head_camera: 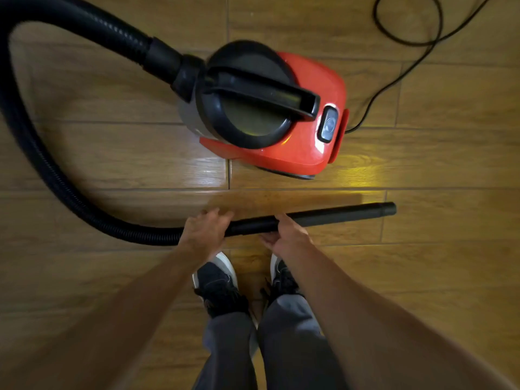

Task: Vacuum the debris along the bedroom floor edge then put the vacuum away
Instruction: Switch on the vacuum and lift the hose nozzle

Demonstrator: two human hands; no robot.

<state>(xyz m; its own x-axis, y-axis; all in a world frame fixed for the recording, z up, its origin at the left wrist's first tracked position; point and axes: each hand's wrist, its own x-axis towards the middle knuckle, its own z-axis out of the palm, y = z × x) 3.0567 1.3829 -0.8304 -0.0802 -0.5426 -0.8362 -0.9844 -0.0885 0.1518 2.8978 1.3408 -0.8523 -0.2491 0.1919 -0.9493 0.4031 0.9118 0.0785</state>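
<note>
The black ribbed plastic hose is clipped by the left edge and the top-left corner. Its join with the straight black plastic tube is buried under the gripping left hand. The fingers of the right hand are partly hidden beneath that tube. The thin black power cord is lost past the top edge. The marking on the grey switch of the red vacuum cleaner is blurred beyond reading. Both forearms are cut by the bottom edge.

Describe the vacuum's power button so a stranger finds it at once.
Find the red canister vacuum on the wood floor. Follow its black carry handle away from the hose. The power button sits past its end: the only grey rectangular pad on red.
</note>
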